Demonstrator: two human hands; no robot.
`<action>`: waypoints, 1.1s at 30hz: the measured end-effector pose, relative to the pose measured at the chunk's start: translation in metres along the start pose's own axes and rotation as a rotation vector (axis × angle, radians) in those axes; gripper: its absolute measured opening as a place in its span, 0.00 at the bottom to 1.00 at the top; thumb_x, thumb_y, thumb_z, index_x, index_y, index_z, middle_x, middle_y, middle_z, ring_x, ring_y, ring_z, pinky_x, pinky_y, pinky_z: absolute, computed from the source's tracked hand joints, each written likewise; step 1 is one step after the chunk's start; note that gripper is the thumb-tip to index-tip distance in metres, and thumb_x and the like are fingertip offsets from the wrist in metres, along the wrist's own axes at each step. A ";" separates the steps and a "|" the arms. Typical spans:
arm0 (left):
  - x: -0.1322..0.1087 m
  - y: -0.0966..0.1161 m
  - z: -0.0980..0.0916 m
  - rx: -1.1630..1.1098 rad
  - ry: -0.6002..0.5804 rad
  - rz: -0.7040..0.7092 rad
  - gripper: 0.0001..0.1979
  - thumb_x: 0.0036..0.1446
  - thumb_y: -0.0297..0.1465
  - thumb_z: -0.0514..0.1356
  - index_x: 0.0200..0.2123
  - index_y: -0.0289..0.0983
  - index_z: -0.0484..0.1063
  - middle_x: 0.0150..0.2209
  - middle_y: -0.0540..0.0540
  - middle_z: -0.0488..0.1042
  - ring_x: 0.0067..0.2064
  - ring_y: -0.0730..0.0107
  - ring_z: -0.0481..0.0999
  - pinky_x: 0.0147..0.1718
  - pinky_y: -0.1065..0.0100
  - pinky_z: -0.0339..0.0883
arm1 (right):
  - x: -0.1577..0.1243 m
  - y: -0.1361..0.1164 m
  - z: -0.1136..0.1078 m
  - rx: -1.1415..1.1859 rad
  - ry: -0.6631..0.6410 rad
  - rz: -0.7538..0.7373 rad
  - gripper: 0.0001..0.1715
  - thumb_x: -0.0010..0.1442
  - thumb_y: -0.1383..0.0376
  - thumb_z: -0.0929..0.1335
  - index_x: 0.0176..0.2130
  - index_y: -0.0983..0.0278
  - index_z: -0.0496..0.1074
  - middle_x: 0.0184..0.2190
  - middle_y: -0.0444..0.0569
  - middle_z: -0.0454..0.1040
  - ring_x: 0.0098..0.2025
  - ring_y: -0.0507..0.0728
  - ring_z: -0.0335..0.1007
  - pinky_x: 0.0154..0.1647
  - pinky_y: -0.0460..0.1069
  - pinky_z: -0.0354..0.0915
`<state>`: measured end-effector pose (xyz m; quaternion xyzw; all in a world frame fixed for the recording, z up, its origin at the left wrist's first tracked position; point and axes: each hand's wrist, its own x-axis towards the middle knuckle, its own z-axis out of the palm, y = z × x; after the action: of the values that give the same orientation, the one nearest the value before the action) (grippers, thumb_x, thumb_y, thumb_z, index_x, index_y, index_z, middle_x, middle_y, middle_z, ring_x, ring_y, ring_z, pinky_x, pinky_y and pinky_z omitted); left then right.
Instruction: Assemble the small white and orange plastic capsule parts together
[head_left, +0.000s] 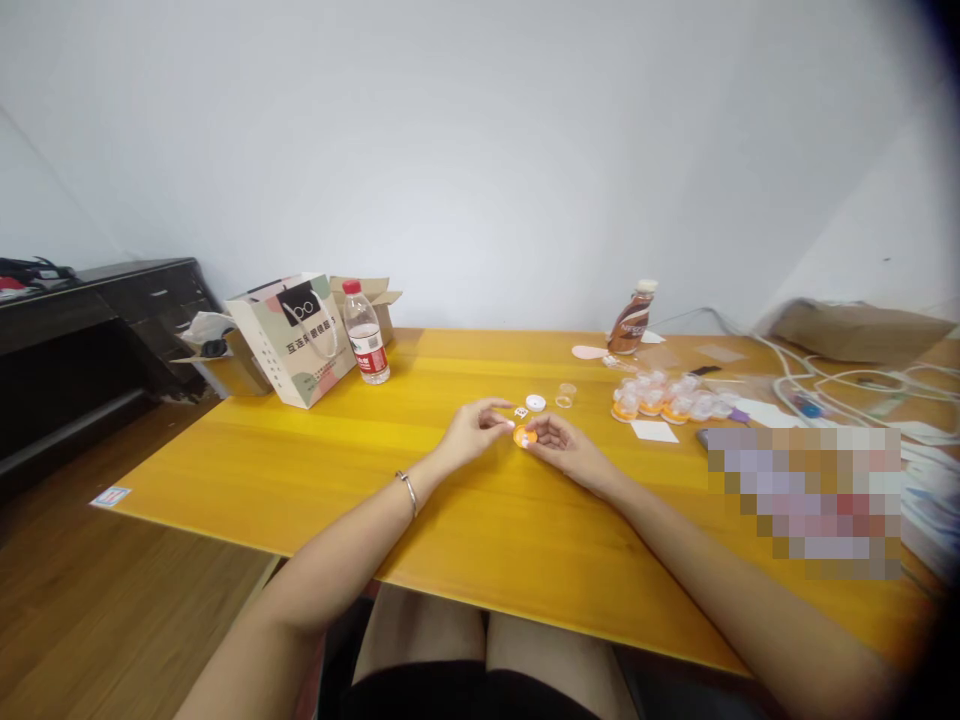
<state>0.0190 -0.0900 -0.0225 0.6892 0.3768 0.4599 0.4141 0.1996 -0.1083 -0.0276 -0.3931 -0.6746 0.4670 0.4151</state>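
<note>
Right hand (pixel 574 455) has its fingertips closed on a small orange disc (pixel 520 435), so that grip is narrow. Left hand (pixel 471 430) is right across from it, thumb and index finger a bit apart with a slim gap between them. Its thumb tip is super close to the disc's rim, but I can't tell if they touch. Both are over the middle of the yellow wooden table (pixel 480 545), between its near and far edges.

Just past the fingers, toward the far edge, you've got a tiny white piece (pixel 521 412), then a white round cap (pixel 535 402), and a clear plastic ring (pixel 565 396) to the right of that.

Further toward the right edge sits a bunch of clear cups (pixel 682 394), some with orange bottoms, and a white card (pixel 655 431) lies just on the near side of them. A brown drink bottle (pixel 630 322) stands by the far edge, and white cables (pixel 825 375) sprawl near the far right corner. Over by the left edge, a printed paper bag (pixel 300 345) stands beside a red-capped water bottle (pixel 367 340).
</note>
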 end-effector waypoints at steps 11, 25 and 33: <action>0.001 0.002 0.004 0.283 0.037 0.105 0.06 0.47 0.31 0.61 0.26 0.34 0.75 0.32 0.46 0.73 0.36 0.71 0.71 0.37 0.71 0.61 | 0.001 0.000 0.002 -0.004 -0.044 -0.030 0.17 0.48 0.59 0.68 0.38 0.61 0.65 0.30 0.44 0.68 0.31 0.50 0.64 0.37 0.49 0.63; -0.001 -0.003 0.010 0.080 0.006 -0.079 0.08 0.43 0.31 0.62 0.25 0.31 0.70 0.25 0.48 0.73 0.27 0.76 0.70 0.30 0.73 0.62 | 0.000 0.003 0.002 0.028 -0.073 -0.006 0.18 0.47 0.60 0.69 0.39 0.62 0.65 0.30 0.44 0.69 0.32 0.51 0.65 0.39 0.50 0.63; 0.001 -0.007 0.011 -0.030 0.010 -0.087 0.12 0.40 0.31 0.64 0.26 0.32 0.65 0.24 0.51 0.69 0.26 0.80 0.67 0.28 0.75 0.61 | -0.004 -0.006 0.005 0.058 -0.043 0.017 0.18 0.44 0.59 0.70 0.36 0.62 0.66 0.30 0.44 0.69 0.32 0.51 0.65 0.39 0.50 0.63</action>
<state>0.0284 -0.0893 -0.0308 0.6637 0.4015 0.4506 0.4418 0.1955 -0.1144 -0.0239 -0.3766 -0.6663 0.4981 0.4075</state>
